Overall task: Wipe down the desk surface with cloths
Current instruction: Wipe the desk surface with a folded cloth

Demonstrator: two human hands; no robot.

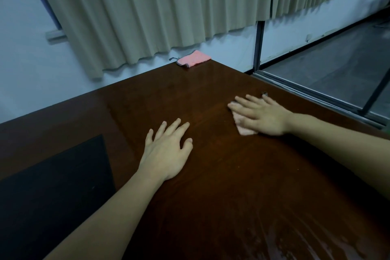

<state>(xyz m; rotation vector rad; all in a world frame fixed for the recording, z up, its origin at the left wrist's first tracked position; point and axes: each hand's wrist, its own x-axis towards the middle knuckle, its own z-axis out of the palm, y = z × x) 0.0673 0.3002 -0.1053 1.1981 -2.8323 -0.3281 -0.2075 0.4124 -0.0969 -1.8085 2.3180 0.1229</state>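
The dark brown wooden desk (pixel 211 186) fills the lower view. My right hand (pixel 261 115) lies flat with straight fingers on a pale pink cloth (pixel 244 130), pressing it onto the desk near the right edge; most of the cloth is hidden under the palm. My left hand (pixel 168 150) rests flat on the bare wood at the middle, fingers spread, holding nothing. A second pink cloth (pixel 194 58), folded with a dark trim, lies at the desk's far corner, well away from both hands.
A black mat (pixel 54 192) covers the desk's near left part. Beige curtains (pixel 160 10) hang behind the far edge. Wet streaks (pixel 306 243) shine on the near right wood. A window frame (pixel 316 91) and grey floor lie beyond the right edge.
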